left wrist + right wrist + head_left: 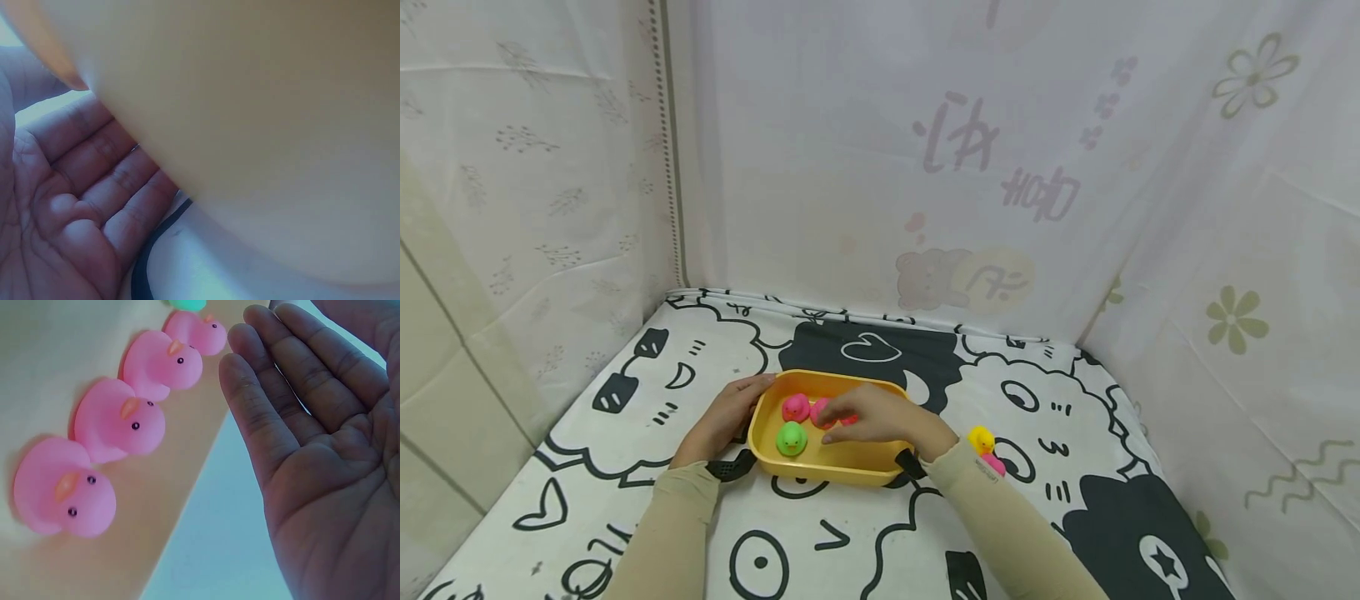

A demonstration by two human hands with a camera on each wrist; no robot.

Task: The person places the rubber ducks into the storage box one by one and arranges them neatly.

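Observation:
A yellow plastic basin (842, 477) sits on the patterned cloth. Inside it are a green rubber duck (792, 440) and several pink rubber ducks (796, 407), lined up in a row in the right wrist view (115, 422). My left hand (730, 414) rests against the basin's left end; its straight fingers touch the outer wall in the left wrist view (81, 181). Over the basin, my right hand (880, 412) hangs above the pink ducks and partly hides them. Its fingers are loosely extended in the right wrist view (319, 431), with nothing held.
To the right of the basin, a yellow duck (981, 439) and a pink duck (995, 463) lie on the cloth beside my right sleeve (1000, 521). Pale printed curtains (820, 167) enclose the back and sides of the black-and-white cloth (820, 575).

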